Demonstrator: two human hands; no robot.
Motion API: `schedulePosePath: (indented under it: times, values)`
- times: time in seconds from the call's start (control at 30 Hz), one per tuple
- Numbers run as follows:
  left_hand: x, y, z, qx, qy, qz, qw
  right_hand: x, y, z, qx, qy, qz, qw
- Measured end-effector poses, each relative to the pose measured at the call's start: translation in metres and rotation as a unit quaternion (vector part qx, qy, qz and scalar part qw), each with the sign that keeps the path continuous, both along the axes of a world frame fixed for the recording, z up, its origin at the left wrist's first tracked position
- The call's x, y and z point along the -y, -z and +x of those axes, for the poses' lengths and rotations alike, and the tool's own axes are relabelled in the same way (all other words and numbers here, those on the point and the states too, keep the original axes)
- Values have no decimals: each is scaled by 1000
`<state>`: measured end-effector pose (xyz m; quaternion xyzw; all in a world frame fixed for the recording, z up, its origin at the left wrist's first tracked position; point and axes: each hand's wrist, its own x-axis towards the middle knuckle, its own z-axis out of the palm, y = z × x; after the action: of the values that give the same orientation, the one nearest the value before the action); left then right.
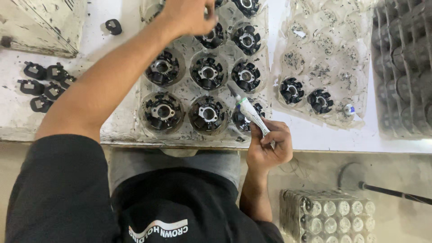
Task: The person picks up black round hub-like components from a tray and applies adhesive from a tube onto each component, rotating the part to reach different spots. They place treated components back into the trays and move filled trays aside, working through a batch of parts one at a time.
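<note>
My left hand (189, 15) reaches to the far row of a clear plastic tray (186, 130). Its fingers curl down over a round black part (211, 36), and what they grip is hidden. The tray's round pockets hold several black round parts with metal centres (208, 72). My right hand (269, 148) is at the table's near edge, shut on a small white tube (252, 114) with a green band. The tube's thin nozzle points up-left, over the tray's near right corner next to a black part (245, 121).
A second clear tray (324, 36) on the right holds two black parts (292, 90) in its near row. Grey stacked trays (400, 67) stand far right. Small black clips (45, 85) lie at left below a worn box (45, 22). Clear trays (328, 216) are stacked on the floor.
</note>
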<state>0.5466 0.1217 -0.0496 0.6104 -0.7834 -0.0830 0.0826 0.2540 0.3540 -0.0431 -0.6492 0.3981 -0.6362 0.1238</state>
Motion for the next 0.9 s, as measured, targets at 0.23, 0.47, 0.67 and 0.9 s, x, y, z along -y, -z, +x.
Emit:
schedulePosePath:
  times: [0.23, 0.47, 0.67, 0.9]
  values:
    - [-23, 47, -9, 174, 51, -208, 961, 0, 4, 14, 76, -49, 47, 995]
    - [-9, 32, 14, 292, 142, -218, 920, -1, -1, 23, 234, -172, 95, 952]
    - [-14, 5, -10, 201, 137, -149, 958, -6, 3, 22, 252, -164, 104, 948]
    - [-80, -30, -13, -179, 0, 67, 982, 5, 10, 10, 298, -169, 56, 938]
